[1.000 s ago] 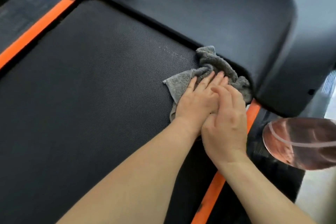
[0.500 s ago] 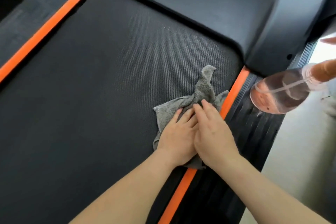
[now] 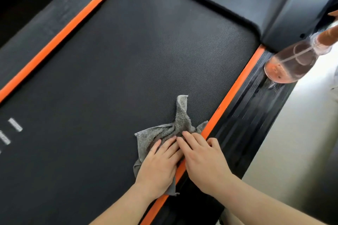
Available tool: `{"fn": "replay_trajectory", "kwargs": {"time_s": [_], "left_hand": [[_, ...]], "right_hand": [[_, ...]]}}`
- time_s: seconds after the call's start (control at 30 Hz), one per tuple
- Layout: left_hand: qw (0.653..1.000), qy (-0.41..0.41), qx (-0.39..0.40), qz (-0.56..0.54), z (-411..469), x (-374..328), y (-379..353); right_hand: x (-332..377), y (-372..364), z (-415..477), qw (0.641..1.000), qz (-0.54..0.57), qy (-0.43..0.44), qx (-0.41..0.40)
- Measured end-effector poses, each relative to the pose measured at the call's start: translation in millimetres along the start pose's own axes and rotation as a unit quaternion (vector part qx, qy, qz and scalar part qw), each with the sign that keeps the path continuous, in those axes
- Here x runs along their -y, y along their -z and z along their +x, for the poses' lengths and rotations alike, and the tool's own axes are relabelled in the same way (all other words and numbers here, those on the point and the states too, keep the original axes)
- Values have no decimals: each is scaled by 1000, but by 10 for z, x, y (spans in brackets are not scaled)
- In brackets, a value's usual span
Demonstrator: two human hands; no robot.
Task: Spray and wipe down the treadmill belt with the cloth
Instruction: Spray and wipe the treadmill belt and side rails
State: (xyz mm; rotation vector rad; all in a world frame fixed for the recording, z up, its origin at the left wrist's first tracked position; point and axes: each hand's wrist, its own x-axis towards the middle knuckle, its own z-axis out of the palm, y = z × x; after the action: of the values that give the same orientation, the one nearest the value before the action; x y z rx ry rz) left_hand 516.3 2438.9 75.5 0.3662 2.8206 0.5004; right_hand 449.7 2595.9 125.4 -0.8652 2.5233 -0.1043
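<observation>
Cloth (image 3: pixel 161 134) pulled back along treadmill belt (image 3: pixel 128 60), left hand (image 3: pixel 157 168), right hand (image 3: pixel 204 162) pressing

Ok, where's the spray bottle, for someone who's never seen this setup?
Start at the black treadmill belt and cross its right-hand orange stripe to the ribbed black side rail. Near that rail's far end is the spray bottle. It is the only clear thing there: a round body of pinkish liquid with a thin tube inside.
</observation>
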Motion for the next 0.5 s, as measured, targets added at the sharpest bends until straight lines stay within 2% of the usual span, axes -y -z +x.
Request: {"fn": "replay_trajectory", "kwargs": {"time_s": [0.1, 0.23, 0.3, 0.4, 0.5], "left_hand": [[1000, 12, 1, -17, -255, 27, -70], [997, 16, -5, -70, -636, 116, -129], [988, 37, -46, -144, -716, 107, -61], [928, 194, -102, -300, -690, -42, 318], [828, 303, -126, -455, -479, -164, 755]], "right_hand": [[275, -81, -48, 999, -19, 11, -27], [643, -25, -18, 999, -20, 29, 11], [738, 52, -5, 996, -28, 59, 54], [721, 209, -32, 994, 18, 62, 88], [527, 481, -44, 968, 166, 13, 186]]}}
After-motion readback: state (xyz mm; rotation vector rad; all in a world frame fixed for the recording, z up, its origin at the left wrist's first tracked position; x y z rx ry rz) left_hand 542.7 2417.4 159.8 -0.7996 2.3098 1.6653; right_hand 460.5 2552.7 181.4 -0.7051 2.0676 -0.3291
